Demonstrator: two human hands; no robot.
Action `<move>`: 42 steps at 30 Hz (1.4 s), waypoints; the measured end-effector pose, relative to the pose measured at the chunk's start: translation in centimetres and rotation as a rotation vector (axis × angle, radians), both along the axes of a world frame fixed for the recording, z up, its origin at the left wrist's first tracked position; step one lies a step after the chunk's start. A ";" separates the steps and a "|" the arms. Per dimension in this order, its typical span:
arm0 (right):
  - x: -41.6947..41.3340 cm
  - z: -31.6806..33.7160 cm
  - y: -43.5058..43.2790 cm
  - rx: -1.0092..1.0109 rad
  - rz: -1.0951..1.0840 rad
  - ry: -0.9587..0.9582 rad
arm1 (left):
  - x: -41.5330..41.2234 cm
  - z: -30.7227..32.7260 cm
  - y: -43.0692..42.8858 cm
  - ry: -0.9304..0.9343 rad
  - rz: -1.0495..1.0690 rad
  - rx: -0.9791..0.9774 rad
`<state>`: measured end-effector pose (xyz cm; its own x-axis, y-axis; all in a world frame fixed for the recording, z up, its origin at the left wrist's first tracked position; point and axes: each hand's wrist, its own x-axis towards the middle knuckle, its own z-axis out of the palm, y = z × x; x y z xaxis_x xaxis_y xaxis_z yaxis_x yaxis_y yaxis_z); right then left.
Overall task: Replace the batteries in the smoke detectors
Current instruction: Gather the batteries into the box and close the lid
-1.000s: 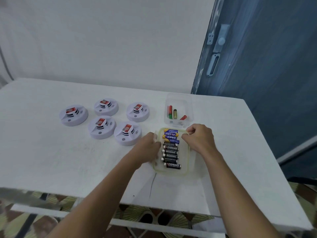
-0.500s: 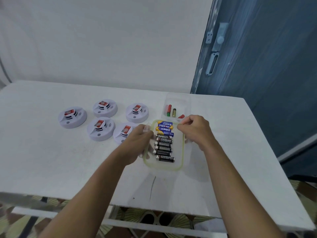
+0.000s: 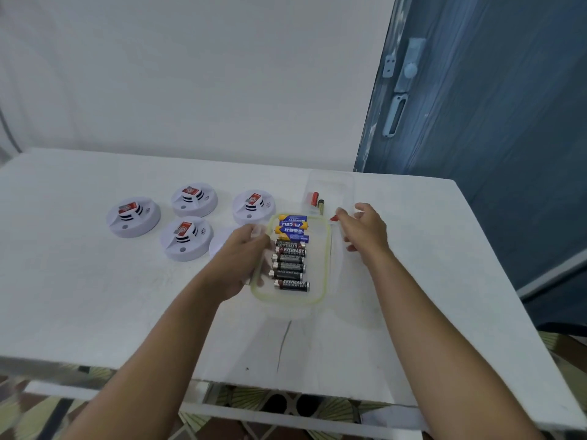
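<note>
Several white round smoke detectors [image 3: 133, 217] with red labels lie on the left of the white table [image 3: 95, 296]; one [image 3: 222, 244] is partly hidden by my left hand. My left hand [image 3: 244, 258] grips the left edge of a clear battery box with a green rim [image 3: 327, 249], held just above the table. Blue-yellow and black AA batteries [image 3: 290, 265] lie in a row inside it. My right hand [image 3: 362, 230] is just right of the box and pinches a faint clear lid [image 3: 341, 246], lifted off and tilted.
A second clear box [image 3: 349, 188] behind the first holds a red, a dark and another small red battery. A blue door [image 3: 476, 122] stands at the right. The table's front edge is close to me, with patterned floor below.
The box has come up off the table and shifted left in my left hand. My right hand has pulled away to the right, taking the clear lid off the green rim.
</note>
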<state>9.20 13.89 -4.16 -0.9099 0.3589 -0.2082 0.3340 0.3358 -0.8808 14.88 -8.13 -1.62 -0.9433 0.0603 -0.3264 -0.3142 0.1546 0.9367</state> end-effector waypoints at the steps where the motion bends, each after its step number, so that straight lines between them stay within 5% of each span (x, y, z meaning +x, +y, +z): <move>1: -0.3 -0.3 0.0 -0.033 0.014 -0.013 | -0.3 0.2 -0.1 0.011 0.020 0.002; 17: 3.3 0.3 -0.2 -0.054 0.164 -0.061 | -3.8 1.3 1.5 0.144 0.355 0.149; 42: 3.1 1.9 -1.9 0.316 0.243 -0.018 | -3.3 1.1 4.5 0.650 0.179 -0.375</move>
<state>12.31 11.97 -2.29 -0.9735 0.1821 -0.1384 0.2254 0.6603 -0.7163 11.59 -3.63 -0.48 -0.9373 -0.1167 0.3285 0.2314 0.4964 0.8367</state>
